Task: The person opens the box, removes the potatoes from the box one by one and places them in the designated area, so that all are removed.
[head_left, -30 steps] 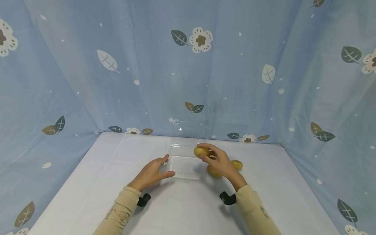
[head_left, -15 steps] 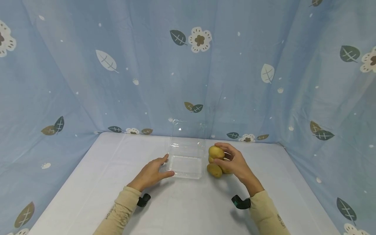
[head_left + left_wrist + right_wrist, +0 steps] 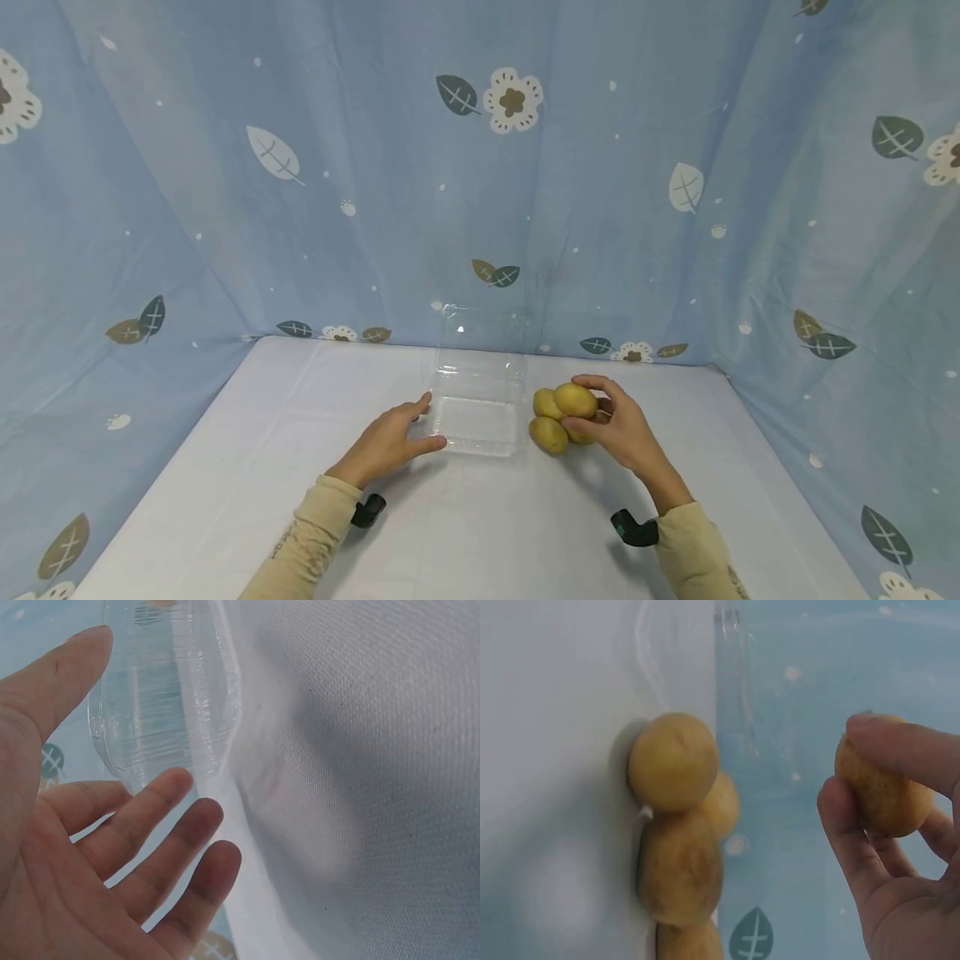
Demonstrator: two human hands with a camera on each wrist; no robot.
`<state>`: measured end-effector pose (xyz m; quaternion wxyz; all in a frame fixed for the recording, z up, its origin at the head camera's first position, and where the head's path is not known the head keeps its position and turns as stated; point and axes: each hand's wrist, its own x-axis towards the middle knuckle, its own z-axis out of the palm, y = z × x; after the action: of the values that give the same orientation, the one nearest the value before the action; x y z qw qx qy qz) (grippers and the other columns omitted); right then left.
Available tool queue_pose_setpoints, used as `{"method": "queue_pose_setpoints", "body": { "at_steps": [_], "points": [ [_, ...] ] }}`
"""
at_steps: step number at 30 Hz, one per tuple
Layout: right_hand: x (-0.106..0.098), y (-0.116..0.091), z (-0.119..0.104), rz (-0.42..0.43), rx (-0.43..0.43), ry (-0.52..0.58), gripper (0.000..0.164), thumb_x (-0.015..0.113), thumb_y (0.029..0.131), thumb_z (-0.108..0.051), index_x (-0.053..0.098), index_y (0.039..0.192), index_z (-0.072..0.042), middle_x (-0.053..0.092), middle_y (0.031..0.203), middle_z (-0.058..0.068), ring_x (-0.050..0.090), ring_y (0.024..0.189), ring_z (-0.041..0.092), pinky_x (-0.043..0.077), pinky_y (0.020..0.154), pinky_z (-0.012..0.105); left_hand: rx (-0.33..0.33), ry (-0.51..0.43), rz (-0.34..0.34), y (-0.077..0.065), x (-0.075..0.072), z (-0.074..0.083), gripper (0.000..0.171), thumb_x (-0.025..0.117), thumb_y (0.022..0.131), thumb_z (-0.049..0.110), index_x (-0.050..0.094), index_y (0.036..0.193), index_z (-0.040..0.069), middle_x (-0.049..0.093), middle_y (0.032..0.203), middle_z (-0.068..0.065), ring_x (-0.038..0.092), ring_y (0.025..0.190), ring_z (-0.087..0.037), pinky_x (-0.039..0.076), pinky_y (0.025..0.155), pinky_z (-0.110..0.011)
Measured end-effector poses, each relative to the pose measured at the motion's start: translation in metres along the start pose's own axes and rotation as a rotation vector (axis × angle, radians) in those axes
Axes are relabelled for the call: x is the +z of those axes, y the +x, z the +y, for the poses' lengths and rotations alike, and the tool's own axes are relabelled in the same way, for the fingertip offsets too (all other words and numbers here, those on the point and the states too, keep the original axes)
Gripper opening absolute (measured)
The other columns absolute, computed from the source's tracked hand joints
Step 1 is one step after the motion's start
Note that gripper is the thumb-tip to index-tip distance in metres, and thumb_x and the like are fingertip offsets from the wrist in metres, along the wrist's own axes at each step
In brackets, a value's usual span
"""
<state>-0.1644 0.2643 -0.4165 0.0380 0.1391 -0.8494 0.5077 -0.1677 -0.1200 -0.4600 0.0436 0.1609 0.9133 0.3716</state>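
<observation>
A clear plastic clamshell box (image 3: pixel 476 423) lies on the white table with its lid (image 3: pixel 480 337) raised at the back. My left hand (image 3: pixel 386 442) is at the box's left side, thumb and fingers spread apart and holding nothing. In the left wrist view, the fingertips (image 3: pixel 180 780) overlap the box's edge. My right hand (image 3: pixel 628 433) pinches a yellow potato (image 3: pixel 576 400) between thumb and fingers. That potato is up off the table, over a cluster of others. Among them are one potato (image 3: pixel 549 435) at the front left and another (image 3: pixel 546 404) behind it.
The right wrist view shows several potatoes (image 3: pixel 680 866) sitting close together beside the box. White cloth covers the table (image 3: pixel 480 533). A blue leaf-and-flower curtain (image 3: pixel 375 208) hangs behind and along both sides. Each wrist carries a small black device (image 3: pixel 634 528).
My right hand has carried its potato rightward, from the box's right edge to over the potato cluster, uncovering more of those potatoes. The left hand and the box have stayed put.
</observation>
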Motion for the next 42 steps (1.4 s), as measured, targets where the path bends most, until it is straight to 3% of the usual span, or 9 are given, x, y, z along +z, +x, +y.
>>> {"method": "queue_pose_setpoints", "body": {
  "at_steps": [4, 10, 15, 21, 31, 42],
  "points": [
    [-0.008, -0.004, 0.004, 0.023, 0.012, -0.008, 0.062, 0.084, 0.085, -0.013, 0.055, 0.14, -0.013, 0.048, 0.142, 0.011, 0.06, 0.116, 0.033, 0.054, 0.091, 0.027, 0.003, 0.005, -0.002, 0.0, -0.001, 0.0, 0.091, 0.074, 0.089, 0.054, 0.036, 0.157, 0.008, 0.053, 0.147, -0.016, 0.047, 0.138, -0.035, 0.036, 0.113, -0.053],
    [-0.023, -0.012, 0.014, 0.039, 0.017, -0.073, 0.061, 0.084, 0.086, -0.015, 0.056, 0.14, -0.014, 0.053, 0.139, 0.007, 0.057, 0.118, 0.027, 0.052, 0.09, 0.021, -0.004, -0.002, -0.009, 0.0, -0.001, 0.001, 0.091, 0.074, 0.089, 0.053, 0.036, 0.158, 0.008, 0.053, 0.147, -0.016, 0.047, 0.138, -0.034, 0.036, 0.113, -0.052],
    [-0.032, -0.021, 0.023, 0.051, -0.002, -0.18, 0.061, 0.085, 0.086, -0.022, 0.058, 0.14, -0.016, 0.061, 0.132, 0.005, 0.059, 0.114, 0.022, 0.054, 0.091, 0.029, -0.003, -0.002, -0.007, 0.0, -0.002, 0.001, 0.09, 0.074, 0.089, 0.052, 0.036, 0.158, 0.008, 0.054, 0.147, -0.016, 0.046, 0.139, -0.034, 0.035, 0.114, -0.053],
    [-0.042, -0.031, 0.032, 0.02, 0.019, -0.222, 0.06, 0.084, 0.087, -0.024, 0.058, 0.14, -0.011, 0.062, 0.133, 0.01, 0.062, 0.113, 0.025, 0.056, 0.09, 0.036, -0.005, -0.007, -0.012, 0.0, -0.002, 0.0, 0.092, 0.074, 0.089, 0.055, 0.036, 0.158, 0.008, 0.052, 0.148, -0.015, 0.048, 0.137, -0.033, 0.037, 0.113, -0.052],
    [-0.053, -0.041, 0.053, -0.006, 0.049, -0.26, 0.052, 0.086, 0.084, -0.02, 0.062, 0.13, -0.01, 0.068, 0.122, 0.013, 0.068, 0.104, 0.028, 0.058, 0.084, 0.034, -0.013, -0.006, -0.013, 0.001, -0.002, 0.001, 0.092, 0.074, 0.089, 0.054, 0.035, 0.158, 0.008, 0.053, 0.148, -0.014, 0.051, 0.135, -0.031, 0.038, 0.112, -0.051],
    [-0.051, -0.046, 0.065, -0.017, 0.092, -0.312, 0.052, 0.087, 0.082, -0.015, 0.065, 0.127, -0.005, 0.06, 0.119, 0.014, 0.064, 0.107, 0.031, 0.058, 0.087, 0.039, -0.027, -0.017, -0.02, 0.001, -0.002, 0.003, 0.091, 0.074, 0.089, 0.053, 0.035, 0.158, 0.01, 0.052, 0.149, -0.012, 0.052, 0.134, -0.03, 0.038, 0.112, -0.051]
  ]
}}
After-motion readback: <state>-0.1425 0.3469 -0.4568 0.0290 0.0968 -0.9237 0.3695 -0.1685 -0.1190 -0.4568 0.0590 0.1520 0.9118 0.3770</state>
